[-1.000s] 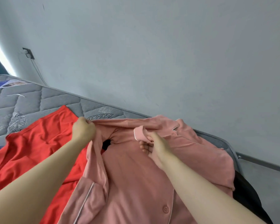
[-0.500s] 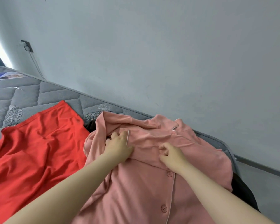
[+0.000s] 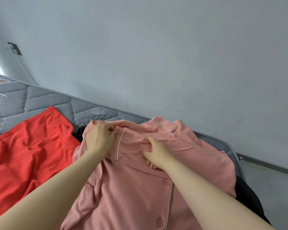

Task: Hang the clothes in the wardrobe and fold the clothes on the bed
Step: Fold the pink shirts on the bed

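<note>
A pink button-front pyjama shirt with white piping lies spread on the grey quilted mattress. A sleeve is folded across its upper part. My left hand rests on the shirt's upper left and pinches a fold of the pink cloth near the piped cuff. My right hand grips a bunched ridge of the same folded sleeve near the chest, fingers curled under it. A red garment lies flat on the mattress to the left of the shirt.
A dark garment shows beneath the pink shirt at its right and at its upper left. The grey wall runs along the far side of the bed, with a socket and cable at the left.
The left hand brought the pink sleeve from the left over the shirt's chest. Both hands now hold it there, the left a little farther up than half a second ago.
</note>
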`<state>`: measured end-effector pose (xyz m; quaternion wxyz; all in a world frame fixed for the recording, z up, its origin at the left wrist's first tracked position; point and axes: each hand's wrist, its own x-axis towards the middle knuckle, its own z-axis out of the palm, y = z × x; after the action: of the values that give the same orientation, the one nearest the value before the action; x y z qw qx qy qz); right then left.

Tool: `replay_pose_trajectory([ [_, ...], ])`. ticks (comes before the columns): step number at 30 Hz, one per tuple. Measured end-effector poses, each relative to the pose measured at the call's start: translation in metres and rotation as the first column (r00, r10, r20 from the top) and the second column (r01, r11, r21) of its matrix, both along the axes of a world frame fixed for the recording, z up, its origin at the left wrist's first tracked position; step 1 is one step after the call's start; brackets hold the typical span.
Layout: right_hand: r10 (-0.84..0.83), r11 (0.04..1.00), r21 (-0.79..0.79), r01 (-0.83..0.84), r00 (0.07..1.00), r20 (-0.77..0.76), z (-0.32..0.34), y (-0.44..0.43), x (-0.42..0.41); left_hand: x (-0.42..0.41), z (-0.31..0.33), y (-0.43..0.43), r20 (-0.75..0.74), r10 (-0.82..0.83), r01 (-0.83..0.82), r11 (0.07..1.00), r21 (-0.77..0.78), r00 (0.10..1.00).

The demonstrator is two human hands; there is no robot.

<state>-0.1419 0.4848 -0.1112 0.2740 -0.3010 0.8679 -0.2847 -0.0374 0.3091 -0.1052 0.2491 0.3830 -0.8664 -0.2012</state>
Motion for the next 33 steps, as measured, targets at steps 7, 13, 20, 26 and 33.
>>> replay_pose_trajectory([
  [7,-0.065,0.993,-0.104,0.047,0.982,-0.177,-0.011,-0.011,0.007,-0.009,-0.018,-0.006,0.007,0.050,-0.050,0.998,0.022,0.999],
  [13,0.162,0.979,0.157,-0.133,0.967,-0.194,-0.035,-0.014,0.024,-0.006,-0.035,-0.012,0.104,-0.119,0.098,0.977,0.188,0.987],
  [20,0.251,0.963,0.126,-0.237,0.961,-0.115,-0.041,0.001,0.030,0.038,-0.025,0.004,-0.104,-0.142,0.154,0.980,0.125,0.984],
  [26,0.182,0.980,0.077,-0.183,0.983,0.015,-0.028,0.003,0.040,0.083,-0.005,0.022,0.112,0.043,-0.053,0.995,0.086,0.993],
  [33,0.075,0.992,-0.103,-0.067,0.994,0.077,0.006,0.035,0.053,0.104,0.012,0.058,0.455,0.030,-0.166,0.950,0.263,0.890],
])
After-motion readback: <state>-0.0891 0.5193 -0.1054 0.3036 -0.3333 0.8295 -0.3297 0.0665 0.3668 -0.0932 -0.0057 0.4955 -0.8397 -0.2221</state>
